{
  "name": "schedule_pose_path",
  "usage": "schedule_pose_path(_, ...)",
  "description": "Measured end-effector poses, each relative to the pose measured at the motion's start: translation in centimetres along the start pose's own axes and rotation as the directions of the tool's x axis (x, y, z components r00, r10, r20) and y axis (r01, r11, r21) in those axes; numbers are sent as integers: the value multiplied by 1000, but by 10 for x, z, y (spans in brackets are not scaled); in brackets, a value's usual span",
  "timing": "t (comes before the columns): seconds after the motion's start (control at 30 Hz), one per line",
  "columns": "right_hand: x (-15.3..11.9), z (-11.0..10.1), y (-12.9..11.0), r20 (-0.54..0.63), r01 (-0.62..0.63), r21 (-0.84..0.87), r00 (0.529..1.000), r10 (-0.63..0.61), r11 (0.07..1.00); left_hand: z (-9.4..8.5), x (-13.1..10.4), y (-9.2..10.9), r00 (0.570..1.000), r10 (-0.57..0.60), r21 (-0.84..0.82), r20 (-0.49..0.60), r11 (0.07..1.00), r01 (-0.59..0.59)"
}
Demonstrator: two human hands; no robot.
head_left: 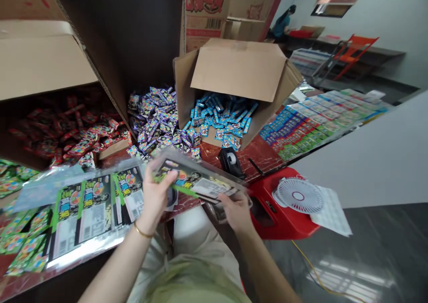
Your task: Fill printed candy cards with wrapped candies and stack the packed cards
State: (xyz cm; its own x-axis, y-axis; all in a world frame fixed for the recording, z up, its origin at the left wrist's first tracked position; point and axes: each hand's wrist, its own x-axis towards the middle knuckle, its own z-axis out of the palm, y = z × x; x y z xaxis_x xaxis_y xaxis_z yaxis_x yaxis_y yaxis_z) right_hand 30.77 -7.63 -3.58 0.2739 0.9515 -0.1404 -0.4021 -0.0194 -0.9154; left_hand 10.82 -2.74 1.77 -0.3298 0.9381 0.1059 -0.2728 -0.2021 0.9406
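My left hand grips one end of a clear plastic bag with a black-and-green printed label, its thumb lying on top. At the other end, my right hand pinches the same bag, which is tilted in front of my lap. Both hands' undersides are hidden. To the left, more labelled plastic bags lie overlapping on the table. Beyond the held bag is a heap of small purple candy packets. A black tape dispenser stands just past its right end.
Cardboard boxes hold red packets and blue packets. Green packets lie at left. Filled packs line the table's right side. A red stool bears a white fan. A person sits far back.
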Motion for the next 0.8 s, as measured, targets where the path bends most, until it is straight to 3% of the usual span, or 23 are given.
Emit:
schedule_pose_path(0.07,6,-29,2,-128,90,-208,985,-118,974,-4,30,-6,973,8,78,232,997,-27)
schedule_pose_path(0.13,8,-50,8,-175,133,-350,963,-204,927,-6,53,-25,895,-66,245,440,968,-48)
schedule_pose_path(0.2,7,-60,21,-183,123,-425,959,-218,897,-10,68,-50,795,-184,397,578,915,-77)
schedule_pose_path(0.3,4,-59,46,-197,65,-464,965,-174,884,-17,83,-75,679,-282,498,678,856,-142)
schedule_pose_path(0.37,2,-55,60,-185,43,-465,972,-144,884,-19,90,-75,660,-287,510,694,843,-171)
schedule_pose_path(0.43,2,-52,67,-138,48,-474,982,-128,879,-15,92,-63,636,-239,538,734,776,-329)
schedule_pose_path(0.47,2,-50,67,-109,58,-486,986,-126,872,-10,90,-55,598,-208,544,774,702,-460)
schedule_pose_path(0.53,5,-48,59,-50,97,-526,988,-145,845,5,82,-41,451,-197,486,871,481,-730)
schedule_pose_path(0.57,6,-47,51,-19,124,-547,987,-160,828,14,77,-36,366,-235,433,900,404,-806)
schedule_pose_path(0.6,9,-44,40,9,153,-563,984,-179,812,22,72,-32,304,-283,396,910,374,-839)
schedule_pose_path(0.63,11,-41,27,18,188,-566,976,-216,803,29,67,-31,269,-313,380,911,384,-842)
schedule_pose_path(0.67,15,-36,12,10,233,-550,962,-273,802,35,63,-30,273,-312,391,910,425,-817)
schedule_pose_path(0.7,18,-29,-4,-11,292,-510,938,-345,809,39,60,-31,312,-282,416,907,495,-763)
schedule_pose_path(0.8,31,-3,-44,-56,473,-308,857,-512,826,42,50,-39,545,-124,424,829,775,-468)
